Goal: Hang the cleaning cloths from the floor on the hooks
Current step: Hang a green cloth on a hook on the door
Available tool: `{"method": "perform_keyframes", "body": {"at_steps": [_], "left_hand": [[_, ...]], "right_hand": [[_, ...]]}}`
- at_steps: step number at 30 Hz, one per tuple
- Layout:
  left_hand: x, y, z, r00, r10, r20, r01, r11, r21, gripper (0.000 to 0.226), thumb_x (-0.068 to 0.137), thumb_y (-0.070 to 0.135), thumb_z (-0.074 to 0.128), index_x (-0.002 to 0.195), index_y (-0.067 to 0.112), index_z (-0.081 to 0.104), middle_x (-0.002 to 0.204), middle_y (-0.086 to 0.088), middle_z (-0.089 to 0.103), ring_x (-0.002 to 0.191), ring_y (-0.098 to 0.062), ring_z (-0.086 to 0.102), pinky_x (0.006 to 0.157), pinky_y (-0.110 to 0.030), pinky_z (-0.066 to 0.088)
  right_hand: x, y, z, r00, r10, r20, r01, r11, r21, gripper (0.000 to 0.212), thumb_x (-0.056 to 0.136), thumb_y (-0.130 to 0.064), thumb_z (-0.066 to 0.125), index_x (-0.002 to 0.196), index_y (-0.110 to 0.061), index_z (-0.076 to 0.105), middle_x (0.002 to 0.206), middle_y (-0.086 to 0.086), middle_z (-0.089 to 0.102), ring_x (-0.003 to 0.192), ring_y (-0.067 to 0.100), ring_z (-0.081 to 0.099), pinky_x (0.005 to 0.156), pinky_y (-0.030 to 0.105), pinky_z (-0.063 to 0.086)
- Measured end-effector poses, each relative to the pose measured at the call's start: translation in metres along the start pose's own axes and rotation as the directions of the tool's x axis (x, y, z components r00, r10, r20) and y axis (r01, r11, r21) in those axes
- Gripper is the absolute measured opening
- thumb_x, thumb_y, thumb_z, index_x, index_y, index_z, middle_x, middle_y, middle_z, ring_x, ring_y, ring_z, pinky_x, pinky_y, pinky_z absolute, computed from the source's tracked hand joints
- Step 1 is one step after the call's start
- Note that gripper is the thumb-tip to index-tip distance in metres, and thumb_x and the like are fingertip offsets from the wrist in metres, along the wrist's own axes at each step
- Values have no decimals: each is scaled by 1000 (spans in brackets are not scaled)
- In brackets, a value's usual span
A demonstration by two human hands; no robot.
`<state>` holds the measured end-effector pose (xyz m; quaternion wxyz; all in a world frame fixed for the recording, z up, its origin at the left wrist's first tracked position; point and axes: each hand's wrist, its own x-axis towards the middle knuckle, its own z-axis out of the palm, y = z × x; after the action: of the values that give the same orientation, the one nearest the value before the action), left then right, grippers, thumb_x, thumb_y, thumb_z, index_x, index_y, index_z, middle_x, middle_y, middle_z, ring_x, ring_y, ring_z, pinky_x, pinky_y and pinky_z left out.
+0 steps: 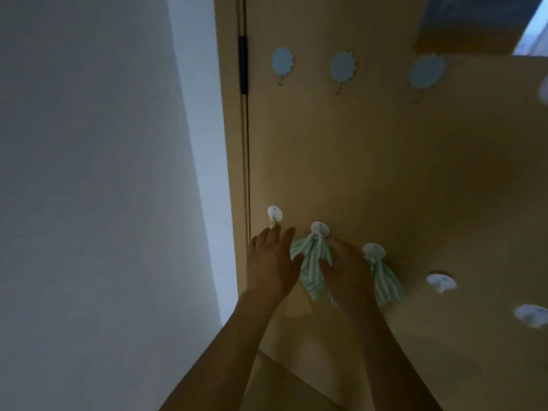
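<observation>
A green-and-white striped cloth [311, 268] hangs from a white round hook [319, 228] on the tan door. My right hand [347, 268] holds this cloth on its right side, fingers curled into the fabric. My left hand [271, 259] lies to the cloth's left with straight fingers, its tips just under the leftmost white hook [275, 213], which is bare. A second striped cloth [384, 281] hangs from the hook [373, 250] further right.
Two more bare white hooks [441, 281] [530, 314] continue down to the right. Three pale blue scalloped hooks [342, 66] sit higher on the door. The door hinge [243, 65] and a white wall [103, 188] lie to the left.
</observation>
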<state>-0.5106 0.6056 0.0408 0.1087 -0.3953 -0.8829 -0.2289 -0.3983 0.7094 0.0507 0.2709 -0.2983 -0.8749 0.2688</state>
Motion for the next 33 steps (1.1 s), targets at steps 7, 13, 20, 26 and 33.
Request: {"method": "perform_keyframes", "body": {"at_steps": [7,13,20,26,33], "left_hand": [[-54,9,-9,967,-248,-62,251,967,45,59,96,54,43,149,29,35,155,-1,35,144,-24,29,120,-43,20],[-118,9,-20,883,-455,-115,468,872,144,60,98,55,38,151,33,26,159,1,26,147,-22,21,121,-42,16],[-204,9,-41,752,-636,-177,660,730,181,61,98,55,38,152,32,24,160,0,24,149,-23,17,122,-43,13],[-272,4,-70,625,-734,-264,780,599,180,60,98,55,38,152,31,26,160,-1,25,149,-23,16,121,-44,12],[-367,-3,-124,499,-786,-365,866,464,185,58,98,54,38,151,32,27,160,1,26,149,-22,17,121,-42,13]], "right_hand": [[-22,-2,2,984,-114,140,100,990,104,42,92,-24,63,132,-15,54,135,4,55,124,18,50,101,23,34],[-51,-18,13,920,-245,307,199,965,171,43,91,-27,65,132,-21,55,137,-2,55,124,14,51,97,20,38],[-108,-45,30,792,-383,474,285,920,269,45,93,-32,62,136,-29,49,139,-8,51,126,12,49,103,30,42],[-158,-79,36,646,-508,570,373,861,345,45,94,-33,60,138,-27,48,143,-7,48,130,12,47,101,25,41],[-239,-133,40,518,-608,602,424,793,437,47,95,-32,58,140,-26,46,146,-5,45,132,14,44,104,28,40]]}}
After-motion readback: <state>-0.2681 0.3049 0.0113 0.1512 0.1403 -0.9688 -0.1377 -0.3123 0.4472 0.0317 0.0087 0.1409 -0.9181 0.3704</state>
